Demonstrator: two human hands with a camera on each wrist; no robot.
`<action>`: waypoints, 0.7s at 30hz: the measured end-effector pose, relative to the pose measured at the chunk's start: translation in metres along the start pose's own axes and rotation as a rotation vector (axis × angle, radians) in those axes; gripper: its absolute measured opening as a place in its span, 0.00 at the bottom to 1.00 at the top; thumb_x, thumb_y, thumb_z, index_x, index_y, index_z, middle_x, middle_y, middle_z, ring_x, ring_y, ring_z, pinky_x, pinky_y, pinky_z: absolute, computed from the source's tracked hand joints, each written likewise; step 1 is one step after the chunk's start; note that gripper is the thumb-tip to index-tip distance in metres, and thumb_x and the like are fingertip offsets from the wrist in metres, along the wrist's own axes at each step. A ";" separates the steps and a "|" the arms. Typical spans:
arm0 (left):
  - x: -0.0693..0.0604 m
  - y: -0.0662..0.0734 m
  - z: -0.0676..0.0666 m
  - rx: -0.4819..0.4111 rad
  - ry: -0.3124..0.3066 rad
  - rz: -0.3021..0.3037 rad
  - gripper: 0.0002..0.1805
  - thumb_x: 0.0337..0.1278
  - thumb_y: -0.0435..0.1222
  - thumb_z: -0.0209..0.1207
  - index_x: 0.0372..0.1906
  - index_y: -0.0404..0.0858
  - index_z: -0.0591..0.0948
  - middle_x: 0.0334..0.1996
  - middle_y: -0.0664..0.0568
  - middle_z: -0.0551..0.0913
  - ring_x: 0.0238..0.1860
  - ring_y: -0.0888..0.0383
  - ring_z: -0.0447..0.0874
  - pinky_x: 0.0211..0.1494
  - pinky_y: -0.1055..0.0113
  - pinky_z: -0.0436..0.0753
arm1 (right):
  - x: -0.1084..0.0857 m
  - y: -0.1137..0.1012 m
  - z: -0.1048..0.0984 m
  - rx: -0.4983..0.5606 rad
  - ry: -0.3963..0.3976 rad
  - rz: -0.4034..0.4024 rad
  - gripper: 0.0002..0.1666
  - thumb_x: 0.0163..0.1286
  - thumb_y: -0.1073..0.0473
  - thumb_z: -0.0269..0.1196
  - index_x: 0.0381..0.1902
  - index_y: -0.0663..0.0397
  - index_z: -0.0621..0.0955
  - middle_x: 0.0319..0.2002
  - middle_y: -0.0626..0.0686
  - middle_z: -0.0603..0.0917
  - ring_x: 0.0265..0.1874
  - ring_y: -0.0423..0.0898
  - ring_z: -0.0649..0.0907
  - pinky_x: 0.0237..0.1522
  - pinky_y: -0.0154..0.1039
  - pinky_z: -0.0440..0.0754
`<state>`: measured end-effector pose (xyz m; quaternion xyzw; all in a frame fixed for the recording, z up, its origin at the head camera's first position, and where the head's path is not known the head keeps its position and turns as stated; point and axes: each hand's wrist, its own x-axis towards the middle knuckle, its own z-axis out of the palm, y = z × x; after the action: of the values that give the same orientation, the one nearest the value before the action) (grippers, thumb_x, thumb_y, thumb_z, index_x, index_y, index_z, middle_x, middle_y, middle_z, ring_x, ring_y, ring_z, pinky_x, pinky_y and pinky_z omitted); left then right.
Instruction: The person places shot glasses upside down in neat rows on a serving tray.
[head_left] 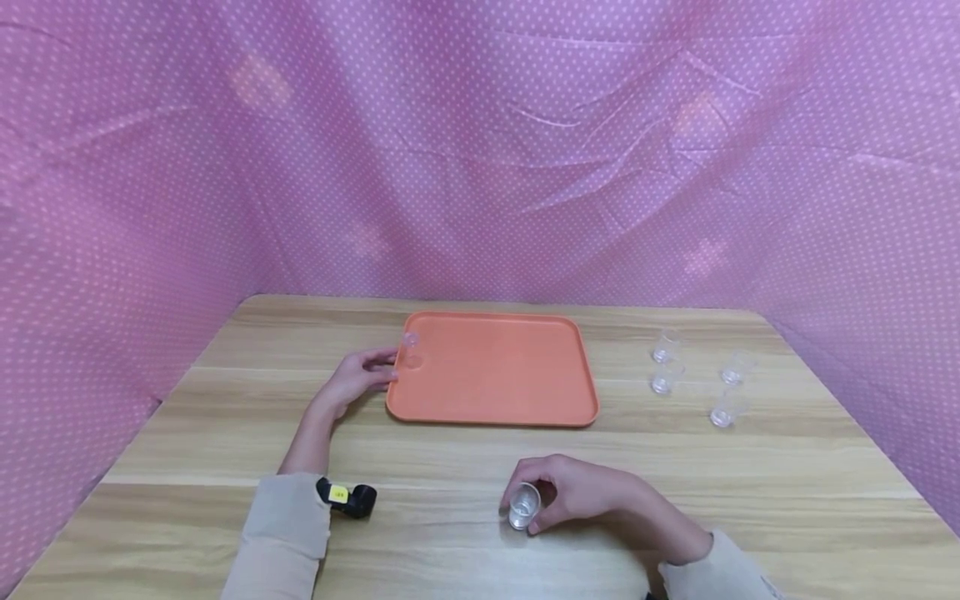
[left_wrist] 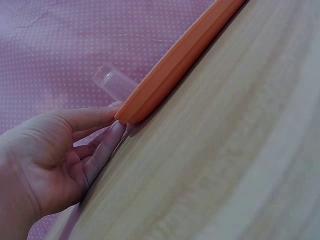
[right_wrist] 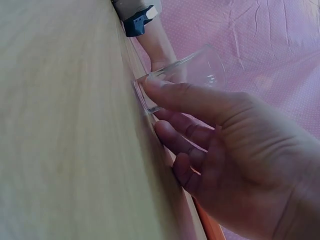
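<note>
My left hand [head_left: 358, 379] pinches the left rim of the orange tray [head_left: 498, 367]. In the left wrist view the thumb lies at the rim's upper edge, with fingertips beneath it. A small clear glass [head_left: 411, 340] stands on the tray by that rim, and it shows again as a see-through glass [left_wrist: 114, 82] in the left wrist view. Near the front of the table my right hand [head_left: 573, 490] holds another small clear glass [head_left: 524, 504] between thumb and fingers. Its base [right_wrist: 145, 97] is low, at or just above the tabletop; contact is hard to tell.
Several more clear glasses stand on the wooden table [head_left: 795, 483] to the right of the tray, among them a near glass [head_left: 723, 412] and a far glass [head_left: 663, 346]. Pink dotted cloth [head_left: 480, 167] hangs behind the table and at both sides.
</note>
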<state>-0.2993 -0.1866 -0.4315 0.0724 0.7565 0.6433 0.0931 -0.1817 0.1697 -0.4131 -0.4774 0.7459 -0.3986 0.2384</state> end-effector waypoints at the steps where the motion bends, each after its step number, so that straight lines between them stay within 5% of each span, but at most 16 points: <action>1: 0.000 0.000 0.000 0.000 0.002 -0.003 0.28 0.56 0.24 0.56 0.63 0.24 0.63 0.54 0.32 0.69 0.40 0.58 0.78 0.46 0.66 0.82 | 0.000 -0.001 0.000 -0.010 0.002 -0.006 0.20 0.54 0.61 0.69 0.46 0.47 0.79 0.41 0.42 0.78 0.39 0.35 0.73 0.42 0.32 0.76; 14: 0.001 0.001 0.000 -0.010 -0.002 -0.006 0.28 0.56 0.24 0.55 0.63 0.24 0.63 0.55 0.32 0.69 0.42 0.55 0.78 0.47 0.65 0.81 | 0.001 -0.002 0.001 -0.060 0.013 -0.015 0.18 0.53 0.64 0.69 0.42 0.45 0.80 0.39 0.38 0.77 0.39 0.35 0.76 0.43 0.31 0.77; 21: 0.000 0.001 0.000 -0.020 0.000 -0.004 0.27 0.57 0.24 0.54 0.62 0.24 0.63 0.55 0.32 0.69 0.41 0.57 0.77 0.47 0.66 0.81 | 0.001 -0.006 0.000 -0.036 0.028 0.052 0.16 0.54 0.62 0.69 0.40 0.43 0.79 0.38 0.38 0.79 0.38 0.36 0.77 0.43 0.32 0.79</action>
<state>-0.2996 -0.1867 -0.4302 0.0701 0.7503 0.6504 0.0953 -0.1792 0.1677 -0.4079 -0.4565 0.7684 -0.3852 0.2297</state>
